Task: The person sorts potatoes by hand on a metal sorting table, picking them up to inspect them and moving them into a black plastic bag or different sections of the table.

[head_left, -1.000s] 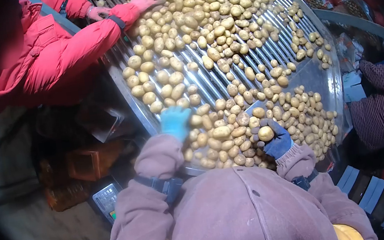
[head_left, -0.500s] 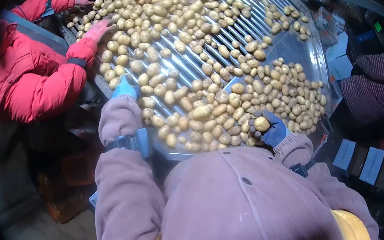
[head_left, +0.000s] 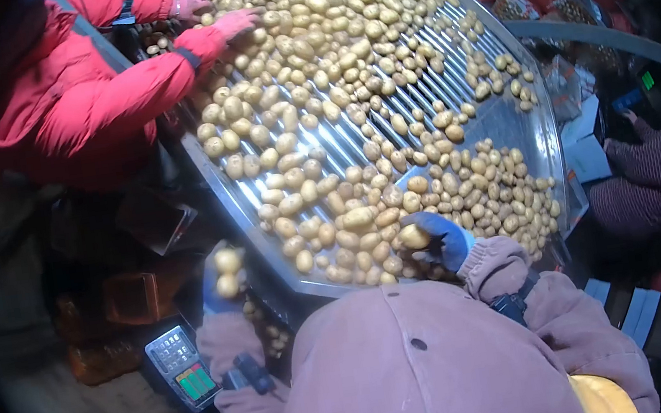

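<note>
Slatted metal table (head_left: 246, 199) strewn with potatoes (head_left: 359, 217), your left hand (head_left: 221, 283) holding two potatoes, your right (head_left: 439, 242) gripping one.

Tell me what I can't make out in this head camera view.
All in the head view:
- Left hand, fingers: motion blur, two potatoes in front.
- Right hand, fingertips: shadow around the single potato.
- Keypad device, markings: too small.
- Metal table, far end: cut off by top edge.
</note>
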{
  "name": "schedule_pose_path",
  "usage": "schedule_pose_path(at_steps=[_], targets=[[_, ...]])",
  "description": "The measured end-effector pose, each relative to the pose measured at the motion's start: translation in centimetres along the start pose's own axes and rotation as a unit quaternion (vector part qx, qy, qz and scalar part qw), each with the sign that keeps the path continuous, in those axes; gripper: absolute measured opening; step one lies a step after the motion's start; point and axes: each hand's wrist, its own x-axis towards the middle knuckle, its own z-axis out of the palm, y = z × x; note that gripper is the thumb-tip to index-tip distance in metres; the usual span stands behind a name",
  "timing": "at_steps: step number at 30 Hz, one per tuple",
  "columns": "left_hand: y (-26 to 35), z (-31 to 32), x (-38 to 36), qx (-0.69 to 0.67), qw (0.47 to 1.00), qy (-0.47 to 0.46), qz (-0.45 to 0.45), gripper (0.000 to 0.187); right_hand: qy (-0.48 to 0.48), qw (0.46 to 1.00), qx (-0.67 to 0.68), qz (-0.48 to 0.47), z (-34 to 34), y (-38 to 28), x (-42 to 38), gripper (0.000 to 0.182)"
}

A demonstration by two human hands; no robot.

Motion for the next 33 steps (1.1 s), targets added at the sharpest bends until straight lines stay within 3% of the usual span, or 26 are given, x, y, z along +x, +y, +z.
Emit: schedule_pose_path(at_steps=[1, 3, 5, 6, 7, 9, 10, 11, 12, 13, 15, 16, 17, 18, 20, 22, 23, 25, 27, 28, 29, 31, 32, 33], targets=[[-0.1, -1.9, -1.7, -0.047, 0.997, 0.053, 0.02, 0.056, -0.024, 0.979, 0.172, 0.107, 1.8, -1.3, 1.0, 0.043], [0.6, -3.8, -5.2, -0.022, 0.985, 0.169, 0.04, 0.049, -0.101, 0.982, 0.052, 0.151, 7.3, -4.2, 2.2, 0.049], [0.8, -4.4, -7.4, -0.063, 0.951, 0.298, 0.052, 0.05, -0.2, 0.971, 0.009, 0.132, 10.3, -2.4, 4.3, 0.057], [1.0, -4.9, -8.3, -0.084, 0.928, 0.359, 0.06, 0.05, -0.293, 0.951, -0.045, 0.089, 11.3, -1.2, 5.2, 0.06], [0.3, -7.8, -9.4, -0.018, 0.928, 0.355, 0.116, 0.052, -0.383, 0.917, -0.098, 0.044, 12.7, -0.7, 5.8, 0.063], [-2.3, -15.2, -11.7, 0.115, 0.906, 0.341, 0.222, 0.057, -0.34, 0.929, -0.141, 0.039, 14.2, -0.4, 5.8, 0.052], [-2.0, -13.7, -13.4, 0.094, 0.917, 0.333, 0.197, 0.061, -0.335, 0.933, -0.134, 0.011, 13.6, -0.5, 5.9, 0.048], [-1.8, -12.2, -14.1, 0.057, 0.922, 0.349, 0.157, 0.06, -0.351, 0.886, -0.257, -0.161, 12.0, 0.6, 7.0, 0.04], [-1.6, -10.9, -14.4, 0.019, 0.925, 0.361, 0.117, 0.059, -0.31, 0.812, -0.365, -0.334, 11.1, 0.7, 7.6, 0.033], [-1.5, -10.4, -14.5, -0.017, 0.925, 0.371, 0.076, 0.059, -0.268, 0.829, -0.373, -0.318, 9.9, 0.9, 7.4, 0.033], [-2.2, -11.6, -13.9, -0.011, 0.923, 0.378, 0.075, 0.053, -0.175, 0.861, -0.381, -0.288, 9.4, -1.0, 5.4, 0.033], [-2.5, -11.9, -13.2, 0.021, 0.921, 0.381, 0.074, 0.052, -0.153, 0.949, -0.218, -0.166, 8.7, -1.0, 5.3, 0.034], [-2.8, -11.7, -12.6, 0.053, 0.92, 0.382, 0.073, 0.05, -0.124, 0.991, -0.042, -0.038, 7.8, -0.9, 5.3, 0.036], [-2.3, -8.5, -10.9, 0.107, 0.905, 0.401, 0.093, 0.037, -0.089, 0.983, 0.136, 0.09, 6.9, -0.9, 5.0, 0.038], [-1.8, -6.1, -7.4, 0.139, 0.925, 0.335, 0.115, 0.033, -0.037, 0.999, 0.006, 0.004, 5.3, -1.3, 3.3, 0.032], [-1.1, -4.1, -4.1, 0.151, 0.948, 0.257, 0.114, 0.029, 0.085, 0.98, 0.156, 0.096, 5.2, -2.6, 2.1, 0.022], [-0.6, -2.9, -2.1, 0.148, 0.961, 0.212, 0.103, 0.028, 0.051, 0.995, 0.078, 0.026, 3.0, -1.1, 1.8, 0.018], [-0.2, 1.0, 1.6, 0.114, 0.97, 0.208, 0.049, 0.019, 0.168, 0.972, 0.151, 0.071, 2.1, -1.3, 0.6, 0.02], [-0.3, 5.2, 4.7, 0.254, 0.946, 0.193, 0.059, 0.022, 0.168, 0.965, 0.195, 0.057, -0.3, 0.0, -0.9, 0.022], [-0.8, 5.5, 6.5, 0.201, 0.968, 0.131, 0.075, 0.02, 0.176, 0.968, 0.177, 0.033, -1.3, 1.0, -1.7, 0.019], [-1.3, 6.7, 8.1, 0.312, 0.931, 0.158, 0.102, 0.021, 0.2, 0.962, 0.183, 0.036, -2.4, 1.7, -2.3, 0.019], [-1.7, 4.9, 12.5, 0.143, 0.977, 0.159, 0.012, 0.027, 0.245, 0.951, 0.179, 0.051, -3.8, 2.6, -4.4, 0.032], [-1.2, 6.9, 12.9, 0.573, 0.796, 0.176, 0.087, 0.035, 0.253, 0.952, 0.172, 0.025, -5.4, 4.3, -5.4, 0.038], [-0.8, 7.8, 13.7, 0.638, 0.734, 0.18, 0.15, 0.036, 0.261, 0.951, 0.164, -0.001, -7.2, 6.7, -6.2, 0.045]])
